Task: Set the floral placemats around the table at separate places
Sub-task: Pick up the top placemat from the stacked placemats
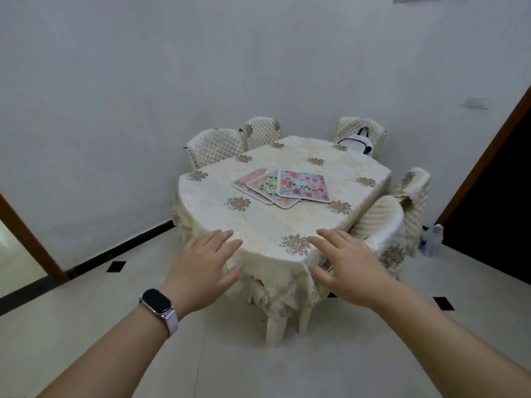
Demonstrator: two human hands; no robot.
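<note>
The left hand [205, 264], a watch [157, 304] on its wrist, reaches forward palm down, fingers [227, 239] released and spread, grasping nothing. The right hand [349, 262] mirrors it, fingers [324, 242] equally loose and empty. Beyond both sets of fingers, three overlapping floral placemats [301, 185] lie mid-worktop [273, 225], on a cream cloth. Quilted chairs [215, 146] ring it, against white walls.
</note>
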